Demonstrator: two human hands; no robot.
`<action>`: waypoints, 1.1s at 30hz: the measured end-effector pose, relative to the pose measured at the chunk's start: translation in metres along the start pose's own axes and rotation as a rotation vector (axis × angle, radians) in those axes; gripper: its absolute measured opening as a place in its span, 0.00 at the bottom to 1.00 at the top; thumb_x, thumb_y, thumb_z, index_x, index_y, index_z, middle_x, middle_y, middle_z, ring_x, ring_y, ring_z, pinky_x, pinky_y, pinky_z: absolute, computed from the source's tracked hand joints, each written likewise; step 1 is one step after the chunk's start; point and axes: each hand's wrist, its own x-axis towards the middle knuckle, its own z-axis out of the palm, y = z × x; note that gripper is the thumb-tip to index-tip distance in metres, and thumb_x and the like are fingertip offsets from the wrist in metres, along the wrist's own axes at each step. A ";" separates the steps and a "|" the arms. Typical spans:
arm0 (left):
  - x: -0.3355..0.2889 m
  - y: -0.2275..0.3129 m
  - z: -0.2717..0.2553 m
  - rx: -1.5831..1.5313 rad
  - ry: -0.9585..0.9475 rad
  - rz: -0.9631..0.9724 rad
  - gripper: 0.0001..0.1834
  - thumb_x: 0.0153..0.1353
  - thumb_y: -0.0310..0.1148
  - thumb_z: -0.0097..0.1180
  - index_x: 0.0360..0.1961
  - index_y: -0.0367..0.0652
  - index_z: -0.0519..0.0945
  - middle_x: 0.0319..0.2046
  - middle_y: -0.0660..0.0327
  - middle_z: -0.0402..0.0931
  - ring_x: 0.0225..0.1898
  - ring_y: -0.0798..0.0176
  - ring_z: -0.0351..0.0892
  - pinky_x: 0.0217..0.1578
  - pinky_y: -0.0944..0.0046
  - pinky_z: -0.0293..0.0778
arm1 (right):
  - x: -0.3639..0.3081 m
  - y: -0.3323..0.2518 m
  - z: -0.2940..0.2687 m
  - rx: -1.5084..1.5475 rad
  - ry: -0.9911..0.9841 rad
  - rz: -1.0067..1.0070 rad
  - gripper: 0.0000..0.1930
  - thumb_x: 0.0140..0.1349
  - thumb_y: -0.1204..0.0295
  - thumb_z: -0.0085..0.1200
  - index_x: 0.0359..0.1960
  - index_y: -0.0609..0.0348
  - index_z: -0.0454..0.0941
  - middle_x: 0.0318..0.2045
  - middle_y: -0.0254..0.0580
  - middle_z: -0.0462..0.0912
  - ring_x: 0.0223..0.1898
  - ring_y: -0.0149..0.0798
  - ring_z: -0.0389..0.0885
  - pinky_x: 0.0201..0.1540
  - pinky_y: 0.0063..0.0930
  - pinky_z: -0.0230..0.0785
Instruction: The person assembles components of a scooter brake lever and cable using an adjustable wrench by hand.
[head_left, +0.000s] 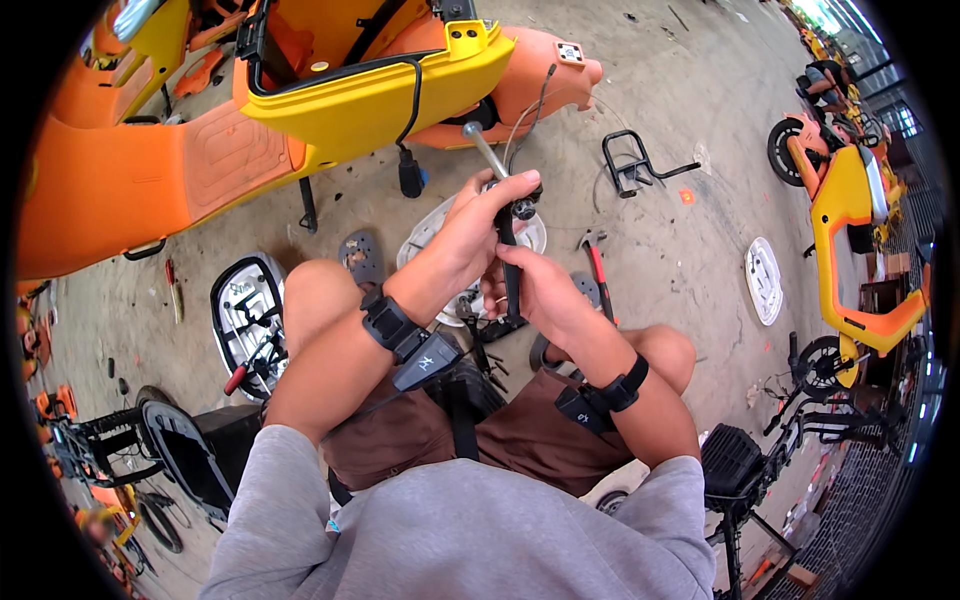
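Note:
My left hand (470,225) is closed around the upper part of a black, bar-shaped piece (511,290). A silver rod (487,152) with a rounded end sticks out beyond the fingers at its top, and a round metal fitting (523,209) shows beside my left thumb. Just below, my right hand (540,290) pinches the lower part of the same black piece between thumb and fingers. The piece's exact kind cannot be made out. On the floor beneath both hands lies a white oval shell (425,232), partly hidden by them.
A yellow and orange scooter body (370,120) lies ahead on the left. Around me are a red-handled hammer (597,265), a black tube bracket (640,165), a white oval cover (763,280), a screwdriver (173,290) and a black-rimmed shell (240,310). Another scooter (845,220) stands right.

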 end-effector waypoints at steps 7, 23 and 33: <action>0.001 0.003 -0.009 -0.027 -0.206 -0.107 0.32 0.64 0.49 0.55 0.58 0.34 0.66 0.53 0.45 0.72 0.61 0.51 0.67 0.61 0.53 0.65 | -0.001 -0.006 -0.008 0.162 -0.141 0.045 0.12 0.63 0.58 0.46 0.32 0.53 0.71 0.24 0.36 0.75 0.24 0.37 0.75 0.31 0.31 0.68; -0.009 0.022 -0.010 -0.051 -0.527 -0.168 0.40 0.51 0.35 0.54 0.67 0.36 0.59 0.61 0.38 0.65 0.61 0.46 0.70 0.58 0.55 0.69 | -0.011 -0.006 -0.003 0.364 -0.216 -0.066 0.29 0.67 0.38 0.38 0.29 0.52 0.70 0.19 0.28 0.66 0.13 0.24 0.60 0.15 0.18 0.53; -0.007 0.033 -0.013 -0.107 -0.374 0.077 0.32 0.59 0.30 0.50 0.65 0.37 0.62 0.62 0.41 0.67 0.64 0.45 0.66 0.65 0.48 0.61 | -0.008 -0.007 -0.010 0.317 -0.085 -0.108 0.25 0.69 0.44 0.45 0.30 0.55 0.72 0.13 0.23 0.57 0.12 0.23 0.54 0.17 0.21 0.48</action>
